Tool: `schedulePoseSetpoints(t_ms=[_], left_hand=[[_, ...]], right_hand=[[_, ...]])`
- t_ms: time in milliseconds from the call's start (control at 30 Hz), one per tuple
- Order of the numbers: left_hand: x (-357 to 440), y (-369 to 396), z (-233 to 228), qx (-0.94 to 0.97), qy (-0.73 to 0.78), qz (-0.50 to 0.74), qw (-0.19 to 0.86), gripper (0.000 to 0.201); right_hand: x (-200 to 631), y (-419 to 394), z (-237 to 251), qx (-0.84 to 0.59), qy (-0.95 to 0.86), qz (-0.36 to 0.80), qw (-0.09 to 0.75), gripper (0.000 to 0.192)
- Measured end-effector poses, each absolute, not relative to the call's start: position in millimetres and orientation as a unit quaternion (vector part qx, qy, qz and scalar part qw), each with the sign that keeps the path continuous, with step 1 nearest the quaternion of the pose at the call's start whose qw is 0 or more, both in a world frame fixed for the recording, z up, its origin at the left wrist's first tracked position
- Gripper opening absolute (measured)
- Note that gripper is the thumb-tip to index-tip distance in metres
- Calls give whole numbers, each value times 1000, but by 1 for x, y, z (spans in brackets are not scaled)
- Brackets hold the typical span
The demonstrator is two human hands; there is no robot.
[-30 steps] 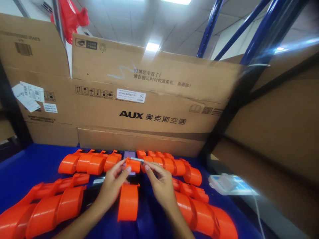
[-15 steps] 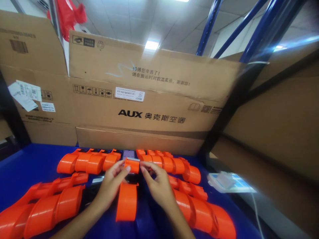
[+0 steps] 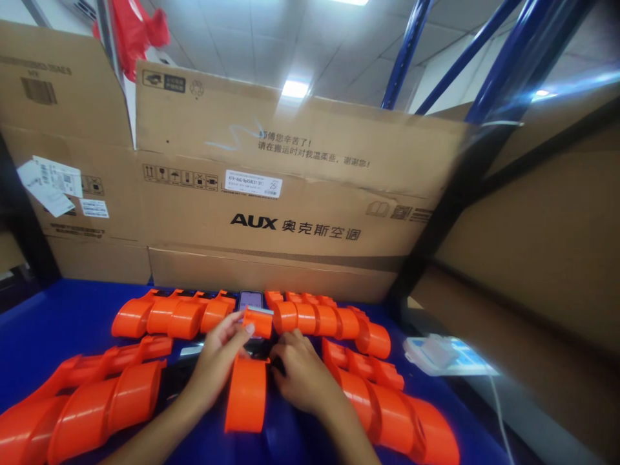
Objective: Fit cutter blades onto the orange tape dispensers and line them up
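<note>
Left hand (image 3: 220,358): fingertips pinched on a small orange part (image 3: 258,321) with a metal strip along its top, held up just in front of the phone (image 3: 250,299).
Right hand (image 3: 303,374): lowered to the blue table (image 3: 72,310), fingers curled down over a dark piece beside the loose dispenser (image 3: 246,392); whether it grips anything I cannot tell.
Done: as I judge it, the rows of orange dispensers, back left (image 3: 169,316), back right (image 3: 329,321), near left (image 3: 92,413) and near right (image 3: 392,413), look already assembled and laid out.
Left: the small part is not yet fitted to any body; the loose dispenser between the wrists looks like the unit in hand.
Surroundings: cardboard boxes (image 3: 290,194) stand behind the table, and a white charger (image 3: 436,352) lies to the right.
</note>
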State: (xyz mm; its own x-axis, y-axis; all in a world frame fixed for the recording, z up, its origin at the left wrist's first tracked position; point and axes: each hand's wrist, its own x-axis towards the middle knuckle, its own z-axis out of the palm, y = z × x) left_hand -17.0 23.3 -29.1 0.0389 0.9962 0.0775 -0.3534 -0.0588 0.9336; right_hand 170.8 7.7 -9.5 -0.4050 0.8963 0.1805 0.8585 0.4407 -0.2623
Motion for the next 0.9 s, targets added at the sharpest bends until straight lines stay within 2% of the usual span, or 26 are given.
schedulePoseSetpoints(t_ms=[300,433,600,700,800,900], left_hand=[[-16,23,-29,443,373,580,572,63],[-16,23,-28,437,371,589,570,60],[-16,24,-29,426,374,596,569,61],[-16,24,-29,418,382,602,563,58],[-14,23,-28,406,390,599,570,57],[-12,21,-27,412,383,593,576,58]], right_hand=[[169,8,-14,-535,-831,58,143,8],[169,7,-9,-537,-825,47,168,6],[172,9,-2,-565,-783,64,254,11],[173,11,3,-571,-741,78,345,16],[170,9,8,-532,-719,96,437,21],[166,5,12,-482,-721,115,485,23]])
